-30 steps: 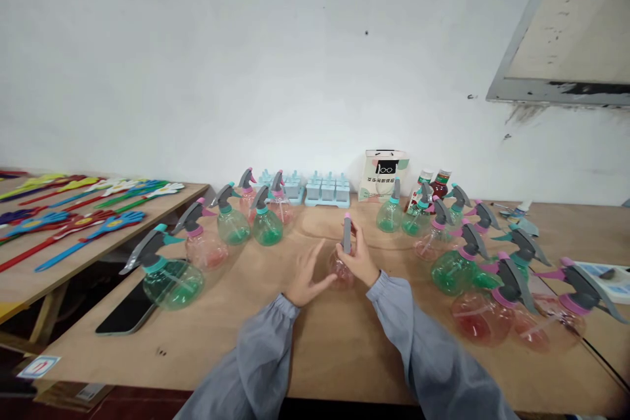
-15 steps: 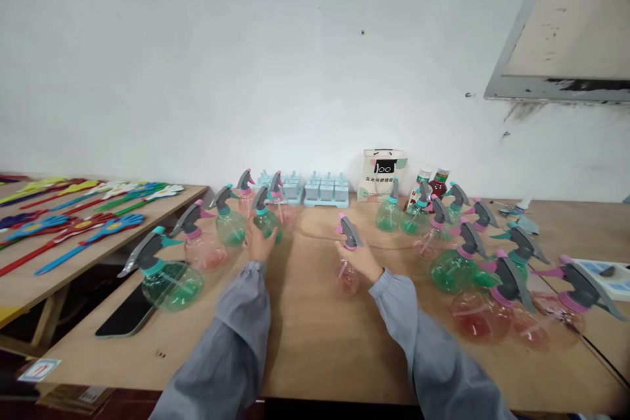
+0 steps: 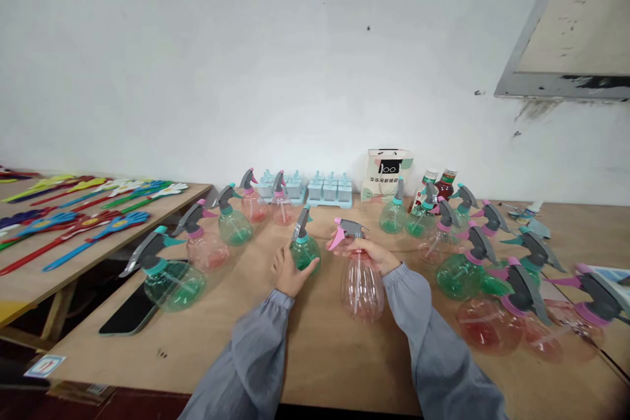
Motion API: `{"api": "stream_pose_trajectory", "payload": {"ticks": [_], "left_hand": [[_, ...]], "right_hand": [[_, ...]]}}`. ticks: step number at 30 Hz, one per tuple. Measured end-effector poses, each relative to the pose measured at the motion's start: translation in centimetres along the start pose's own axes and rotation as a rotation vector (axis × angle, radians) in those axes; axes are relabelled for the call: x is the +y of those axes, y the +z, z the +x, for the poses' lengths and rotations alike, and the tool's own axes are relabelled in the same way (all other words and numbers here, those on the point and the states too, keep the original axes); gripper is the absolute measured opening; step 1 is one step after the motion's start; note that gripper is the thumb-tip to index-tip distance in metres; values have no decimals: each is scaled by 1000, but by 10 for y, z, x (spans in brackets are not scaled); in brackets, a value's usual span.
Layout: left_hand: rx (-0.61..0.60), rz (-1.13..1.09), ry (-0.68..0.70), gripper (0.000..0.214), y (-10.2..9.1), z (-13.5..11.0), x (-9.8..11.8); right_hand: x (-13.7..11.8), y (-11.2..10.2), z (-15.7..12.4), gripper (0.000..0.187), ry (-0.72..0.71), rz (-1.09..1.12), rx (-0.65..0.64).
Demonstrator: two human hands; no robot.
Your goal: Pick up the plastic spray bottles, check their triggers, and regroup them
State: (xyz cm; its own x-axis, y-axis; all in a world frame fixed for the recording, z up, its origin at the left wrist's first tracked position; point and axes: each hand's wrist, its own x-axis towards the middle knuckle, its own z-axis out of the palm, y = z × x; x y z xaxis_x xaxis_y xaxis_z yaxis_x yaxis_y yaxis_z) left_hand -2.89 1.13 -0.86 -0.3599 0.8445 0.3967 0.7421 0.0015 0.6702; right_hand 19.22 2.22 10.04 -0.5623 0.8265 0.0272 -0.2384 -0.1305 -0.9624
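Two spray bottles are in my hands above the middle of the table [image 3: 315,361], between its left and right groups. My left hand [image 3: 289,270] curls round the body of the green spray bottle [image 3: 306,259], thumb across the near side and fingers along the left; the bottle leans a little, grey head up. My right hand [image 3: 369,252] is wrapped round the neck of the pink spray bottle [image 3: 363,292], just beside the green one and nearer the front edge. Its pink and grey head points left, and I cannot tell whether its base touches the wood.

On my left, five more bottles [image 3: 207,251] form a line from near the front-left corner towards the back edge, with a phone [image 3: 130,308] lying by the nearest one, close to the left edge. A sticker [image 3: 45,366] marks the front-left corner. Along the back edge sit two light-blue moulds [image 3: 329,191], then a paper bag [image 3: 386,177] leaning near the wall [image 3: 275,65]. A crowded cluster of green and pink bottles [image 3: 460,275] fills the space on my right.
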Motion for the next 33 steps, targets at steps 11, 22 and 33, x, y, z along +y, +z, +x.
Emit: {"api": "stream_pose_trajectory", "payload": {"ticks": [11,22,33], "left_hand": [[-11,-27,34,82,0,4,-4],[-11,-59,45,85,5,6,-13],[-16,-71,39,85,5,6,-12]], "right_hand": [[1,14,0,29,-66,-55,42],[-6,21,-4,13,-97,-69,167],[-2,24,1,18,-192,-68,295]]}}
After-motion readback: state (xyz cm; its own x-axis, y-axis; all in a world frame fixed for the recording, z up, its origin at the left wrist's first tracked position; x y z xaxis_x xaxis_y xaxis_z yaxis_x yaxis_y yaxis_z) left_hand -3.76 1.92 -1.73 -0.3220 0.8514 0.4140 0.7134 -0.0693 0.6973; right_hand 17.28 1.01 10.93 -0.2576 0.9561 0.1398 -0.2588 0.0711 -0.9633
